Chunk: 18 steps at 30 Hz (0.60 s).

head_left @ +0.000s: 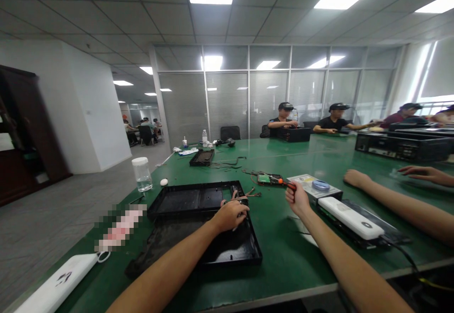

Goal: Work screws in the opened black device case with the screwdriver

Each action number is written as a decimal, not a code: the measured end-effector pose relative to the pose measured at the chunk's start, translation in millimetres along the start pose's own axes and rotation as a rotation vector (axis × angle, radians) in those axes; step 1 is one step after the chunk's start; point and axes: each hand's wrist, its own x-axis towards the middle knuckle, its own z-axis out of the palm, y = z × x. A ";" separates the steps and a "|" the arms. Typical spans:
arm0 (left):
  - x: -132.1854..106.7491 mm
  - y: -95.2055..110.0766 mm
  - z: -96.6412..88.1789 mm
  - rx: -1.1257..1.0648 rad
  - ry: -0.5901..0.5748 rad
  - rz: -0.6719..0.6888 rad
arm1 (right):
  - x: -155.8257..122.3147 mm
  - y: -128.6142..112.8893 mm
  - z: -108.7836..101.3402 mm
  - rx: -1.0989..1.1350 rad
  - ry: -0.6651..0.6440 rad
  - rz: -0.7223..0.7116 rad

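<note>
My left hand (232, 214) is curled over the right side of a black plastic casing (198, 195). Its fingertips are closed on something I cannot make out. Right behind the knuckles lies a bundle of thin wires (254, 194), partly hidden by the hand. In my right hand (298, 198) is a screwdriver (290, 185) with an orange and black handle. The shaft points left toward a green circuit board (264, 178) in a small dark housing; whether the tip touches it I cannot tell. A second dark casing part (248, 242) lies below my left hand.
Right of my right hand are a metal box (305, 180) with a blue round item (321, 186) and a long white device (351, 217). A neighbour's hands (356, 179) rest nearby. A jar (142, 173) and white power bank (64, 280) stand left. Co-workers sit behind.
</note>
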 end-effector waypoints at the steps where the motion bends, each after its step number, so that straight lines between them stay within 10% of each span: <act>1: 0.0 -1.0 1.6 0.002 -0.015 0.025 | 2.8 1.9 -1.4 0.086 0.028 0.034; 12: -5.1 1.4 1.1 -0.002 -0.081 0.106 | 8.6 9.2 8.6 0.397 0.006 0.087; 18: -3.4 6.9 -10.5 0.026 -0.007 0.083 | 3.3 4.8 7.2 0.119 -0.055 0.020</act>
